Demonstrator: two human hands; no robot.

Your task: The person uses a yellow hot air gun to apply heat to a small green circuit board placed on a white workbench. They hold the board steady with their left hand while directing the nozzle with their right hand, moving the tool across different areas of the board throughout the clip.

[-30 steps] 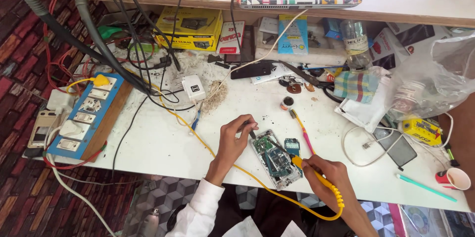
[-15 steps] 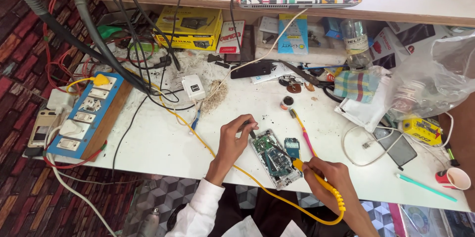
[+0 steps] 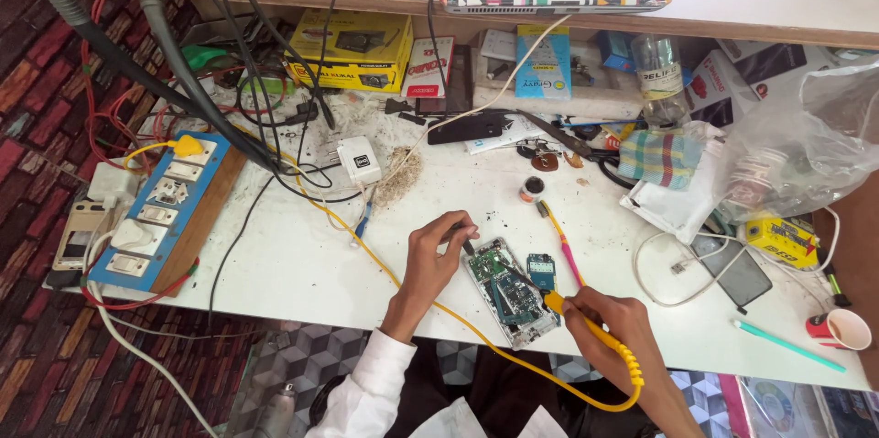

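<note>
White counter [image 3: 302, 264] carries clutter all around one opened phone circuit board [image 3: 509, 293], the landmark. Far left of it lies a blue switch board [image 3: 151, 214]. Just left, the left hand [image 3: 435, 255] pinches a thin dark tool on the board's upper corner. Right of it, the right hand [image 3: 615, 324] closes around a yellow soldering iron [image 3: 586, 324], tip on the board. Steady wrists seem wise; the counter edge is near, bare room mostly left.

Right hand [image 3: 612, 321] slightly nearer (barely)
</note>
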